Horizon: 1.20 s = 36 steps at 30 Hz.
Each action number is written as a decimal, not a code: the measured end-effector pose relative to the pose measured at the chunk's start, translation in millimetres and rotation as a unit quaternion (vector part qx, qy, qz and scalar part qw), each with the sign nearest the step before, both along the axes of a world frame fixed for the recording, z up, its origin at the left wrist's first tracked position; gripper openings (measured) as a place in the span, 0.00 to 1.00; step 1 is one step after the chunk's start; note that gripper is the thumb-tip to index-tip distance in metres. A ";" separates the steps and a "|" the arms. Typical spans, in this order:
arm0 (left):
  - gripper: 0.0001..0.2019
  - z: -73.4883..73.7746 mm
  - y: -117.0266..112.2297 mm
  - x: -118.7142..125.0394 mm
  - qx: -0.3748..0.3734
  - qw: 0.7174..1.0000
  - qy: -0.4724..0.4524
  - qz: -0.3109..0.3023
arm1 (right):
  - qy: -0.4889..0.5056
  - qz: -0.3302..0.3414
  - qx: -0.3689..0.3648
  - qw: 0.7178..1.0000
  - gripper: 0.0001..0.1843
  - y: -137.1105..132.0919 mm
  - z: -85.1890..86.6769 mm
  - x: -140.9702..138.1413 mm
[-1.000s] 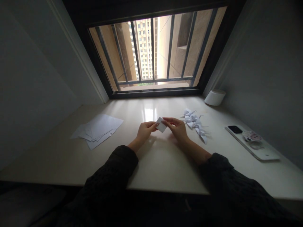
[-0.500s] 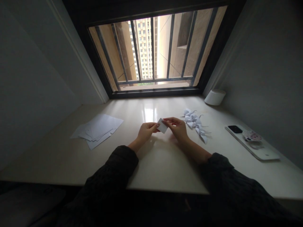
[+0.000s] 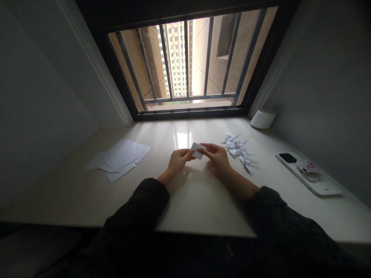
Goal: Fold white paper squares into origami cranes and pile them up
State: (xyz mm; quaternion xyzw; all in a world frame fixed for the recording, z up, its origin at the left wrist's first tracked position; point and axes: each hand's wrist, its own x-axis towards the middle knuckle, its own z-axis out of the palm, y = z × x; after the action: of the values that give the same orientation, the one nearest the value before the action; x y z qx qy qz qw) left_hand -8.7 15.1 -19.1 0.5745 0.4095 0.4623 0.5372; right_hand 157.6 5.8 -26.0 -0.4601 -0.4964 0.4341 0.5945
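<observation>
- A small white paper square (image 3: 197, 155) is held in the middle of the frame.
- Its left side is pinched by the left hand (image 3: 177, 160), and its right side by the right hand (image 3: 218, 157).
- Whether the table top (image 3: 199, 208) is touched by the hands cannot be told.
- White sheets (image 3: 123, 154) are spread in a loose pile at the left.
- Folded paper birds (image 3: 238, 148) are bunched near the right hand, right of the middle.
- A white phone (image 3: 314, 186) is laid at the right, camera side up.
- Bars (image 3: 187, 61) are seen through the window at the top.
</observation>
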 end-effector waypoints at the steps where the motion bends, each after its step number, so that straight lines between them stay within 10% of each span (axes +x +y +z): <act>1: 0.19 -0.2 0.1 -0.1 -0.004 1.000 0.002 -0.007 | -0.004 -0.004 0.002 1.000 0.26 0.6 -0.8 0.5; 36: 0.19 1.9 0.8 -1.7 0.007 0.998 0.028 0.049 | -0.060 0.020 -0.077 0.995 0.25 -7.2 11.4 -0.2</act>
State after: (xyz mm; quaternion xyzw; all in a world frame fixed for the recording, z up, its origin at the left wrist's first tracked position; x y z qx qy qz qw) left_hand -10.3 15.8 -17.3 0.5704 0.4483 0.4746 0.4984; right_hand 157.3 -1.4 -14.5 -0.5199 -0.5048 0.4546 0.5179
